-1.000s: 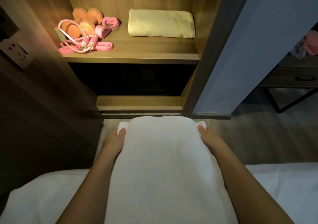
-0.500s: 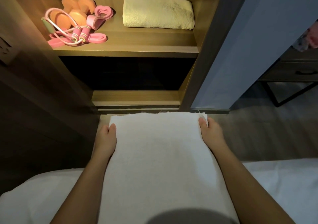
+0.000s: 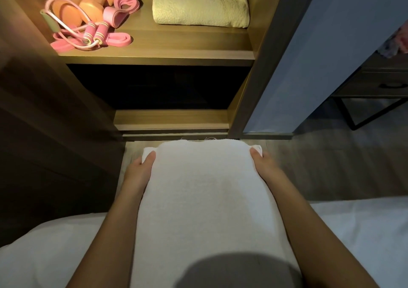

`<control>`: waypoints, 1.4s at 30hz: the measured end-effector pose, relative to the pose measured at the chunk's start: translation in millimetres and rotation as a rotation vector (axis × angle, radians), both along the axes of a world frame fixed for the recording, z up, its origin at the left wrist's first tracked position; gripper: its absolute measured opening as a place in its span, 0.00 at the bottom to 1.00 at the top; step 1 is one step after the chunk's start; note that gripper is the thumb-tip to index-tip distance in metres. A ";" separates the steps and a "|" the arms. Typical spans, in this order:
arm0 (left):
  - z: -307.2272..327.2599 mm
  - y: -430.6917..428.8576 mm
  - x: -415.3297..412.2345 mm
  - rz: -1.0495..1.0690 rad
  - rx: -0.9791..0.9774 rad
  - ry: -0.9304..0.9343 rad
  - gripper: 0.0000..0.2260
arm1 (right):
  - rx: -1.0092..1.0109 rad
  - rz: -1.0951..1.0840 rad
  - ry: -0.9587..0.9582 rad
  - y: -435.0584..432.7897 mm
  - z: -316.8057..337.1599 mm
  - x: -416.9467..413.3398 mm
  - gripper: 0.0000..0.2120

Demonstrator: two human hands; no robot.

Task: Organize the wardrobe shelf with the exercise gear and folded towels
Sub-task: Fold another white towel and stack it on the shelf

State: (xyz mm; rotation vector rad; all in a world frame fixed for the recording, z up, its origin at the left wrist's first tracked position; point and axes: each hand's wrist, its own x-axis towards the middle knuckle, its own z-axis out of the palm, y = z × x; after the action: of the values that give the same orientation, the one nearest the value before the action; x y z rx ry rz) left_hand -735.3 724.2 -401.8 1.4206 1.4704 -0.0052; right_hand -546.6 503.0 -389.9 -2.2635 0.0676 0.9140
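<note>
A white towel [image 3: 205,190] stretches out in front of me, folded over at its far end. My left hand [image 3: 139,172] grips its far left corner and my right hand [image 3: 267,168] grips its far right corner, thumbs on top. On the lit wardrobe shelf [image 3: 176,53] a folded cream towel [image 3: 201,4] lies at the right. At the left of the shelf sit orange dumbbells [image 3: 88,0], a pink skipping rope [image 3: 92,33] and pink resistance bands [image 3: 123,4].
A dark compartment [image 3: 159,86] opens below the shelf, with a lower wooden ledge [image 3: 172,119] under it. A grey wardrobe door [image 3: 309,66] stands at the right. A dark side table [image 3: 379,84] is at far right. White bedding [image 3: 44,254] lies beneath my arms.
The towel's far end was spread flat half a second ago and is now folded over again with rounded edge. The view has tilted down slightly, so the shelf sits higher in frame.
</note>
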 end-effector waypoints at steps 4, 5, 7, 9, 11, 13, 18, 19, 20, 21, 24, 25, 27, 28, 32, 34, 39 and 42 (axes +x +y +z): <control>1.4 -1.8 -13.8 0.104 0.118 -0.123 0.19 | 0.170 -0.091 -0.084 -13.2 2.3 -2.1 0.20; 2.9 -0.1 -14.2 0.080 0.069 -0.097 0.19 | 0.171 -0.079 -0.041 -16.4 4.3 -1.3 0.20; 6.5 6.6 -15.2 0.019 -0.129 -0.034 0.17 | 0.159 -0.065 0.138 -22.7 6.4 3.0 0.20; 10.6 14.9 -17.9 -0.015 -0.290 -0.019 0.23 | 0.145 -0.056 0.273 -26.1 10.8 8.3 0.18; 12.5 24.9 -21.4 -0.056 -0.304 -0.013 0.25 | 0.127 -0.046 0.303 -27.9 13.9 14.7 0.18; 18.4 32.8 -24.4 -0.083 -0.269 -0.023 0.22 | 0.170 -0.077 0.321 -29.2 19.9 18.7 0.17; 47.3 34.2 -27.5 -0.132 -0.145 -0.128 0.16 | 0.295 -0.100 0.240 -32.3 37.9 20.3 0.12; 55.8 32.3 -29.2 -0.145 -0.099 -0.167 0.14 | 0.323 -0.085 0.195 -32.7 44.4 20.7 0.10; 66.9 29.7 -32.3 -0.159 -0.055 -0.215 0.12 | 0.354 -0.065 0.150 -33.7 52.9 21.0 0.09; 79.9 28.0 -34.8 -0.174 -0.011 -0.266 0.09 | 0.383 -0.044 0.103 -35.1 63.7 22.0 0.09; 131.4 26.9 -35.9 -0.190 0.167 -0.417 0.05 | 0.520 0.017 -0.038 -34.3 111.6 26.5 0.11; 151.5 29.5 -34.7 -0.182 0.231 -0.467 0.03 | 0.586 0.030 -0.081 -31.7 130.6 29.3 0.12; 197.5 33.3 -34.0 -0.175 0.338 -0.595 0.04 | 0.754 0.066 -0.171 -27.7 172.3 32.8 0.20; 219.5 35.3 -35.0 -0.181 0.381 -0.659 0.06 | 0.835 0.083 -0.225 -26.3 191.3 35.1 0.28; 281.0 33.2 -47.6 -0.339 0.572 -0.782 0.12 | 1.093 0.155 -0.342 -32.6 244.1 36.4 0.42; 292.8 29.4 -49.7 -0.378 0.656 -0.772 0.11 | 1.140 0.184 -0.390 -36.9 254.2 31.6 0.43; 297.5 25.7 -51.8 -0.387 0.733 -0.761 0.10 | 1.142 0.186 -0.438 -44.7 255.0 29.2 0.38; 293.2 29.2 -52.5 -0.347 0.675 -0.767 0.09 | 1.153 0.157 -0.391 -46.3 249.2 33.1 0.42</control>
State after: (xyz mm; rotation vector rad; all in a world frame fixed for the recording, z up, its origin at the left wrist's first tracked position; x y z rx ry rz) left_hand -787.7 753.3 -108.6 1.8988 0.5824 0.7946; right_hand -513.6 456.7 -140.7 -1.3056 -0.6521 0.3678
